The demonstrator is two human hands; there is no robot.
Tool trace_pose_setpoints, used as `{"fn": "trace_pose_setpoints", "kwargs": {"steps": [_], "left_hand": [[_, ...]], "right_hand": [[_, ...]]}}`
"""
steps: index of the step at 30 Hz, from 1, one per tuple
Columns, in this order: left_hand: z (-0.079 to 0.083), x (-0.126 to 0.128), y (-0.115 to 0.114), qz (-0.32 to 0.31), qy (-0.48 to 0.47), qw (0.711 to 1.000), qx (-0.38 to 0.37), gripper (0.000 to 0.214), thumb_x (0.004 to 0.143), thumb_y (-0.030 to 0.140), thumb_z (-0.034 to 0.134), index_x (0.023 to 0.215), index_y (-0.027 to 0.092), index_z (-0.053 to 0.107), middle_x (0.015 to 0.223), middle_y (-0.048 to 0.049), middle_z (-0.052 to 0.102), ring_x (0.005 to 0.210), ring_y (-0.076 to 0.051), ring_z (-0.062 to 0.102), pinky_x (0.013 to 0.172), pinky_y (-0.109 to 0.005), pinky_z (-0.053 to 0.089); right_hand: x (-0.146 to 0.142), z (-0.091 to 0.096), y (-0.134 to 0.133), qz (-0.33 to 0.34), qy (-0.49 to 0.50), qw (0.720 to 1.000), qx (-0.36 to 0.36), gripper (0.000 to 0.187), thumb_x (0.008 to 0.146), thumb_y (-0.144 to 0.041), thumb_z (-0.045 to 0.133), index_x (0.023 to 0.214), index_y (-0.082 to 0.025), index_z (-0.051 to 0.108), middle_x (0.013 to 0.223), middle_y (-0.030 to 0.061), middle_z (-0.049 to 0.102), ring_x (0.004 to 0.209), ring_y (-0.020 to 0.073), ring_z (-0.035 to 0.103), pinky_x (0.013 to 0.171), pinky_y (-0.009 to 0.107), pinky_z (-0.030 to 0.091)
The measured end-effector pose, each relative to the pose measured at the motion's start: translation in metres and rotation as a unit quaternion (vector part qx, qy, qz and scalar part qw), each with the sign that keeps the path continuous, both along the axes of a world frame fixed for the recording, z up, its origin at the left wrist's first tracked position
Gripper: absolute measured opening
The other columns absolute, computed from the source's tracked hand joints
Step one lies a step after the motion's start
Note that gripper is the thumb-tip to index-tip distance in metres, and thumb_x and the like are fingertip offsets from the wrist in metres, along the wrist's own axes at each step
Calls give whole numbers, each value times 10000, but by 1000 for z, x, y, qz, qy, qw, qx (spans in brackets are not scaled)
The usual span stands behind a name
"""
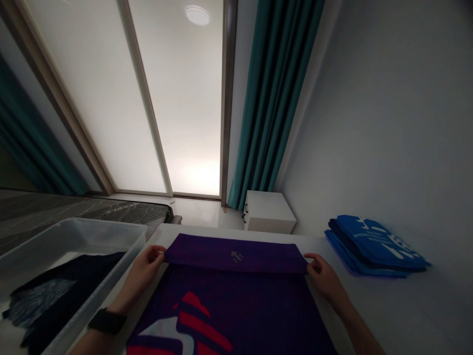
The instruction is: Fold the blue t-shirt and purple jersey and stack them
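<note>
A purple garment [236, 296] with a red and white print lies spread on the white table [406, 315] in front of me. Its far edge is folded back toward me as a band. My left hand [146, 266] pinches the left corner of that folded band, fingers closed on the cloth. My right hand [321, 273] grips the right corner the same way. A black watch sits on my left wrist.
A clear plastic bin [74, 236] with dark clothes stands at my left. A stack of folded blue garments [373, 246] lies at the table's right by the wall. Beyond the table are a small white cabinet [268, 212], teal curtains and a bed.
</note>
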State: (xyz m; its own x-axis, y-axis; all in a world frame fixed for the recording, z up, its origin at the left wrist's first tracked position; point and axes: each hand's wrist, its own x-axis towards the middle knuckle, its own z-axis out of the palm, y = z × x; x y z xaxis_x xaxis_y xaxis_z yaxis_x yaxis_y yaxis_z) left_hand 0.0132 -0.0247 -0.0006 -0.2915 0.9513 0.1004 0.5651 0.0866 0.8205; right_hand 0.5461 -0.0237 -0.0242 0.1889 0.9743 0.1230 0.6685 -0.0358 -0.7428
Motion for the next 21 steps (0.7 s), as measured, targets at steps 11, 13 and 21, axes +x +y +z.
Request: {"fn": "trace_pose_setpoints", "kwargs": {"steps": [11, 13, 21], "left_hand": [[2, 9, -5, -4, 151, 987, -55, 339, 770, 474, 494, 983, 248, 631, 683, 32, 684, 689, -206, 671, 617, -270, 426], [1, 11, -4, -6, 140, 990, -31, 347, 777, 480, 484, 975, 236, 632, 667, 29, 666, 646, -198, 656, 604, -269, 431], [2, 1, -14, -40, 36, 998, 25, 428, 757, 563, 506, 948, 194, 610, 591, 30, 590, 594, -198, 611, 591, -282, 457]], "right_hand": [[-1, -3, -5, 25, -66, 996, -61, 470, 767, -385, 430, 1180, -199, 554, 652, -36, 558, 634, 199, 589, 657, 319, 426], [-4, -2, -4, 23, -70, 996, -46, 459, 785, -402, 403, 1169, -206, 561, 638, -38, 538, 620, 200, 578, 647, 321, 422], [5, 6, -15, 43, -33, 998, -13, 548, 773, -484, 400, 1190, -169, 565, 610, -41, 495, 572, 185, 523, 594, 304, 396]]}}
